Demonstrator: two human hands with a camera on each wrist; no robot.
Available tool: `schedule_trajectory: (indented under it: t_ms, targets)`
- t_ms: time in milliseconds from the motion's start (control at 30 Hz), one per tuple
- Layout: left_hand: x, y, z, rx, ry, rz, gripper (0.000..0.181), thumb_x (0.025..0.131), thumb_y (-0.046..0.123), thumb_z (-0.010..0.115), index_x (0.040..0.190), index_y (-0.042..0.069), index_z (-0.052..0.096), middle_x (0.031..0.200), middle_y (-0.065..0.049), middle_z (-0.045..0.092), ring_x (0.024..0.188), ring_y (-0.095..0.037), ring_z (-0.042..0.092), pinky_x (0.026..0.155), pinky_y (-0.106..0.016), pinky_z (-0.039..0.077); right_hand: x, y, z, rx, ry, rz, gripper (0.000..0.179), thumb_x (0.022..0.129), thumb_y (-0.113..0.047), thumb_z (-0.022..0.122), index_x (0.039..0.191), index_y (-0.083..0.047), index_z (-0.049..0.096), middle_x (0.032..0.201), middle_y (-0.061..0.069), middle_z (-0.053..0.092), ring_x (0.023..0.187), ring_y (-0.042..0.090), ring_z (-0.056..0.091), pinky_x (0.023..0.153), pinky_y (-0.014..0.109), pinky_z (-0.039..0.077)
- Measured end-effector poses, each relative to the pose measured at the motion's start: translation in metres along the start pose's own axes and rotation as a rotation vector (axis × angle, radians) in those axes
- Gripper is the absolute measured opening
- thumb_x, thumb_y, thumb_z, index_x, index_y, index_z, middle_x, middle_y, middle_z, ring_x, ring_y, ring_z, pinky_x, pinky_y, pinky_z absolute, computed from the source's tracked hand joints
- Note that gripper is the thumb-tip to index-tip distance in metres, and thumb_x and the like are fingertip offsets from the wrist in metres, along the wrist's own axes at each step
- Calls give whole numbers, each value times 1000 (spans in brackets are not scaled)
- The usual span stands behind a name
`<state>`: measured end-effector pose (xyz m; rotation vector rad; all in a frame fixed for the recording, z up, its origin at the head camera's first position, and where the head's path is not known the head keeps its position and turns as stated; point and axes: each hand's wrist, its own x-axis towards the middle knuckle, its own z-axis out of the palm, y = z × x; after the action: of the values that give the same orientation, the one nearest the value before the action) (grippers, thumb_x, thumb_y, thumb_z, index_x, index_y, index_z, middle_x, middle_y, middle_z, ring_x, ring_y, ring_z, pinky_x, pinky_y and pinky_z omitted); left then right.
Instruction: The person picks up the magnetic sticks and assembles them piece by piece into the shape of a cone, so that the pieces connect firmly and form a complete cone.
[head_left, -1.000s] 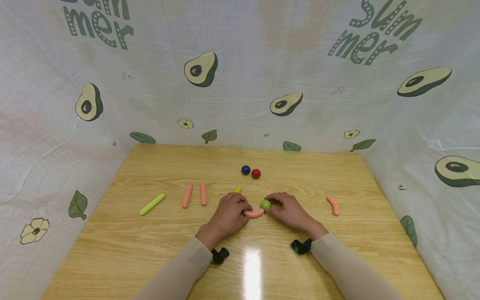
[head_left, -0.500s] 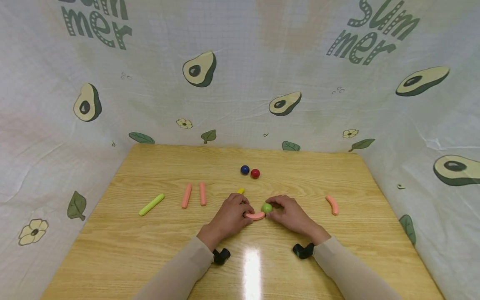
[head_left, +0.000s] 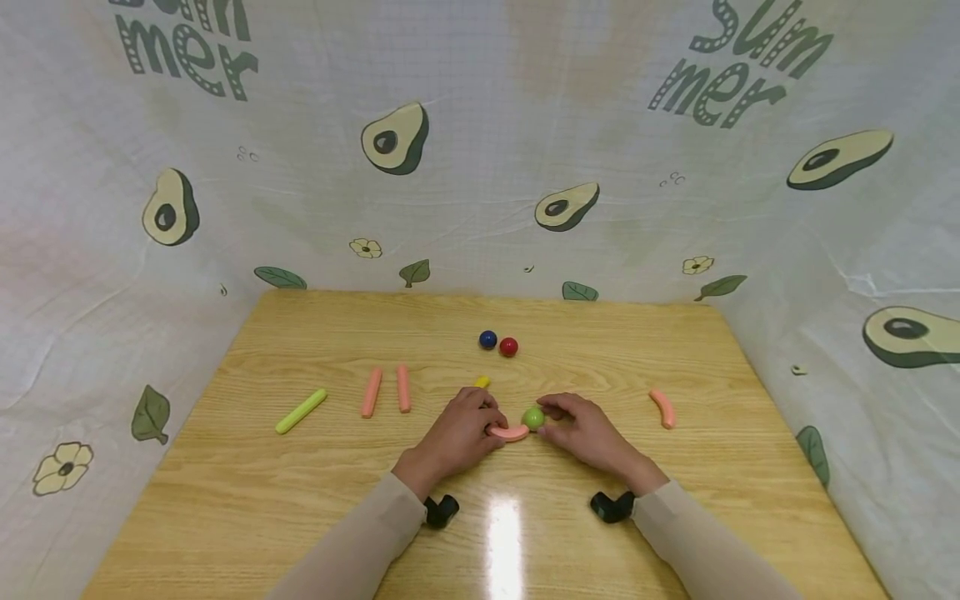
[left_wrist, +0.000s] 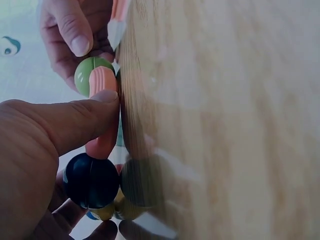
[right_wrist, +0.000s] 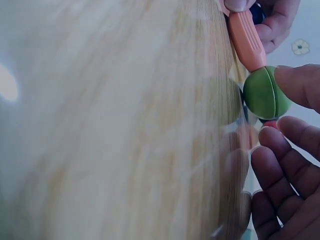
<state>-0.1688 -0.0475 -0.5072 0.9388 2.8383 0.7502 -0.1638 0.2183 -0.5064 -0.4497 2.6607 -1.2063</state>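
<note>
My left hand (head_left: pixel 467 429) pinches a curved coral stick (head_left: pixel 510 433), its thumb lying along the stick in the left wrist view. A dark blue ball (left_wrist: pixel 91 180) meets the stick's near end there, mostly hidden by the hand in the head view. At the other end a green ball (right_wrist: pixel 265 92) touches the stick. My right hand (head_left: pixel 588 433) is beside the green ball, its fingers spread; the thumb tip is at or very near the ball. Part of a yellow stick (head_left: pixel 482 382) shows behind my left hand.
A blue ball (head_left: pixel 488 340) and a red ball (head_left: pixel 508 347) lie farther back. Two straight coral sticks (head_left: pixel 372 392) and a yellow-green stick (head_left: pixel 302 412) are at left, another curved coral stick (head_left: pixel 662 409) at right. A printed cloth (head_left: pixel 480 167) hangs behind the wooden table (head_left: pixel 337 517).
The green ball and curved stick came slightly nearer, now end to end. My right fingers have loosened from the ball and shifted a little right. The left hand keeps its pinch.
</note>
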Motion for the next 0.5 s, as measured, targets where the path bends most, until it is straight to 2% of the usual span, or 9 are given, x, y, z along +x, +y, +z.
schedule_trajectory:
  t_ms: [200,500]
  targets:
    - [0,-1,1,4,-4,7,11,101,27,74,110,23,80,121,4,62,122,-19,53,109,-39,46,-4,0,-1,22,1,12,49,99,-29,75,145,-16,63,135,2,67,116,18,63,101,46,52]
    - [-1,-1,1,22,1,10,12,101,29,75,110,23,80,120,5,62,121,-18,54,109,-39,46,-2,2,1,-24,13,-18,46,100,-27,76,143,-14,65,124,0,69,111,16,63,98,42,53]
